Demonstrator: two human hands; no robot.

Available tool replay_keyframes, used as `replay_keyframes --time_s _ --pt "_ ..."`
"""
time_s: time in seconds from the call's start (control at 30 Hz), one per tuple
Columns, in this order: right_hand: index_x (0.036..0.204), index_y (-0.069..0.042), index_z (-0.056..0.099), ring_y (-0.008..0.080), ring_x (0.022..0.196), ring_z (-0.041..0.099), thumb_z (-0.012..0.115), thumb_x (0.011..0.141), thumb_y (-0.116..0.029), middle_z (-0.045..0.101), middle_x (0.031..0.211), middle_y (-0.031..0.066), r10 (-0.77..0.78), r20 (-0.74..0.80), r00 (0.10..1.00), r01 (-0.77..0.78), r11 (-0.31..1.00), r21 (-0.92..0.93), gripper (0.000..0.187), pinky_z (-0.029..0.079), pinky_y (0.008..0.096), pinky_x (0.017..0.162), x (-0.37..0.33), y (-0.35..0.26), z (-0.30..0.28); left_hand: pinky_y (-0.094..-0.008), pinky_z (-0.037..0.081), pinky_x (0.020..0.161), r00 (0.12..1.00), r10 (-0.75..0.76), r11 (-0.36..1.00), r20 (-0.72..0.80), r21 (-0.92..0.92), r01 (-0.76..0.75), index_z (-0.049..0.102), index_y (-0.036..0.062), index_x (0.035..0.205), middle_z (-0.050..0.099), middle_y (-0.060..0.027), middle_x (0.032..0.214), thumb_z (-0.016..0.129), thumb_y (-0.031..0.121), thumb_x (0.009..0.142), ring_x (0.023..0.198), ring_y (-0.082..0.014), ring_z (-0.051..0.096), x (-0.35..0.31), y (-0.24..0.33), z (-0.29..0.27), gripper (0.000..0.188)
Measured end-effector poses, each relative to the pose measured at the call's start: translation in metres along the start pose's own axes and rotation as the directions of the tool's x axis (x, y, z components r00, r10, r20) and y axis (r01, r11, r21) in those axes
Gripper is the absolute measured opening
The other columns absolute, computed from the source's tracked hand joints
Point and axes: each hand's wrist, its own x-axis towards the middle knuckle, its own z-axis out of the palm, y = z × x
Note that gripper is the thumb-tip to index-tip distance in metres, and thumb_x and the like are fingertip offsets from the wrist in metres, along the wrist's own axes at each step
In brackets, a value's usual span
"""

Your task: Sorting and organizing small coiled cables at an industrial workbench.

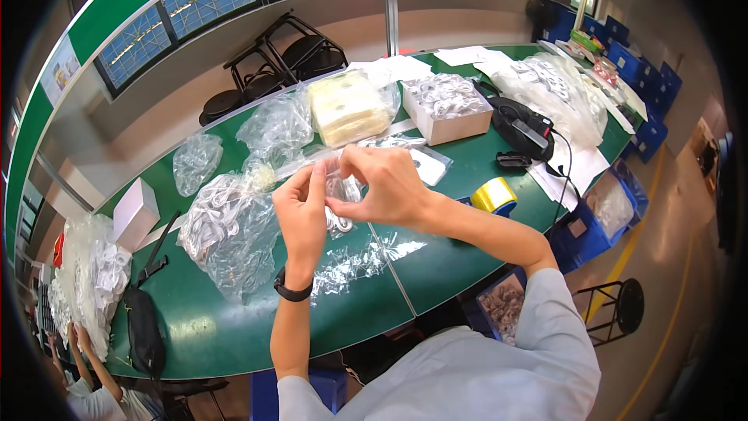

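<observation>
In front of me, above the green table, both hands are raised close together. My left hand (302, 209), with a black band on its wrist, is closed, thumb and fingers pinched at the top edge of a small clear plastic bag (340, 189). Curled toward it from the other side, my right hand (386, 187) pinches the same bag, though its fingertips are partly hidden. A white coiled cable (340, 224) shows just below the hands; I cannot tell whether it is inside the bag. Small clear plastic scraps (351, 263) lie nearer to me on the table.
A large bag of white cables (214, 218) lies left, beside crumpled clear bags (276, 121). Behind my hands are a stack of pale yellow packets (353, 107) and a box of white cables (448, 113). Yellow tape (494, 196) and a black bag (523, 123) stand right. Co-workers' hands (82, 337) show far left.
</observation>
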Motion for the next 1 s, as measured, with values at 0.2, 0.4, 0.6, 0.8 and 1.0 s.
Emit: replay_keyframes --time_s 0.2,0.4,0.6,0.8,1.0 --pt "0.086 -0.005 0.063 0.0207 0.067 0.06 0.079 0.074 -0.024 0.058 0.077 0.0073 0.137 -0.16 0.978 -0.115 0.984 0.139 0.028 0.048 0.0327 0.061 0.011 -0.017 -0.009 -0.0236 0.051 0.073 0.992 0.128 0.99 -0.007 0.063 -0.127 0.073 -0.0059 0.103 0.076 -0.0095 0.091 0.063 0.011 0.097 0.078 -0.0092 0.067 -0.004 0.0 -0.006 0.02" --pt "0.092 -0.004 0.067 0.0225 0.074 0.063 0.07 0.082 -0.01 0.064 0.088 0.0086 0.113 -0.02 0.993 -0.111 0.989 0.099 0.012 0.05 0.0333 0.066 0.019 -0.005 -0.018 -0.0249 0.053 0.076 0.986 0.163 0.966 -0.028 0.209 -0.154 0.074 -0.0051 0.104 0.076 -0.0116 0.09 0.067 0.008 0.094 0.084 -0.0148 0.073 -0.008 0.013 -0.005 0.018" --pt "0.091 -0.004 0.068 0.0264 0.085 0.068 0.069 0.08 -0.004 0.066 0.093 0.0094 0.046 0.06 0.997 -0.049 0.997 0.061 0.012 0.053 0.0351 0.072 0.024 0.006 -0.027 -0.0271 0.058 0.075 0.998 0.057 0.998 -0.001 -0.003 -0.057 0.071 -0.009 0.105 0.074 -0.0149 0.089 0.065 0.005 0.095 0.081 -0.0178 0.073 -0.003 0.014 -0.006 0.018" --pt "0.093 -0.006 0.067 0.0285 0.084 0.064 0.067 0.078 0.0 0.064 0.091 0.0085 -0.216 -0.119 0.969 0.209 0.975 -0.068 0.017 0.052 0.0377 0.073 0.023 -0.009 -0.034 -0.0249 0.056 0.07 0.999 0.042 0.993 -0.025 0.111 -0.039 0.073 -0.0067 0.103 0.075 -0.0111 0.087 0.068 0.008 0.094 0.079 -0.0154 0.073 -0.003 0.008 -0.01 0.018" --pt "0.093 -0.004 0.067 0.0266 0.093 0.058 0.071 0.077 -0.004 0.058 0.096 0.0076 -0.243 0.039 0.969 0.246 0.947 -0.208 0.016 0.048 0.0383 0.081 0.015 -0.008 -0.013 -0.0247 0.053 0.071 0.994 0.113 0.962 -0.002 0.252 -0.109 0.073 -0.0051 0.101 0.076 -0.0129 0.085 0.069 0.007 0.091 0.08 -0.0142 0.074 -0.005 0.002 -0.007 0.016"
